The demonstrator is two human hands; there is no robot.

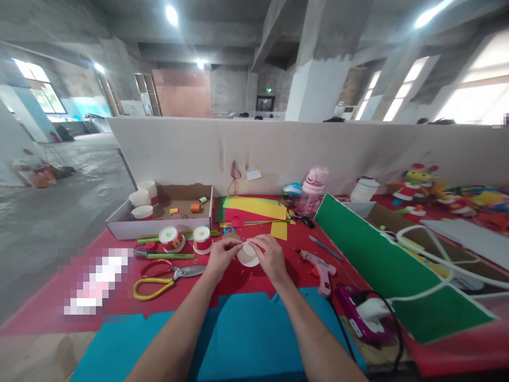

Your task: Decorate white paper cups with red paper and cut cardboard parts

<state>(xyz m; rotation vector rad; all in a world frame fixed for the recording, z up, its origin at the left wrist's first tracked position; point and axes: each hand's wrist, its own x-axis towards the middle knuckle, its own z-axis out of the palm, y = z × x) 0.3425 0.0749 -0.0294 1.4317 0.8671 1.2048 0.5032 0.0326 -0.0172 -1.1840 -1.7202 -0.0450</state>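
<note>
A white paper cup (248, 259) is between my hands above the red table cover, its round pale face turned towards me. My left hand (225, 258) is closed at the cup's upper left edge, thumb and fingertips pinched together. On the other side, my right hand (271, 258) pinches the upper right edge. Any small piece between the fingertips is too small to make out. Just left of my left hand, two red-and-white paper cups, one (202, 240) nearer and another (172, 240), stand upside down with small green or yellow bits on top.
Yellow-and-red-handled scissors (170, 278) lie left. A pink glue gun (320, 269) and a purple power strip (363, 313) with cables are right. A cardboard box (159, 229) holds cups; a green panel (377, 265) borders the right. Blue foam sheets (246, 334) lie in front.
</note>
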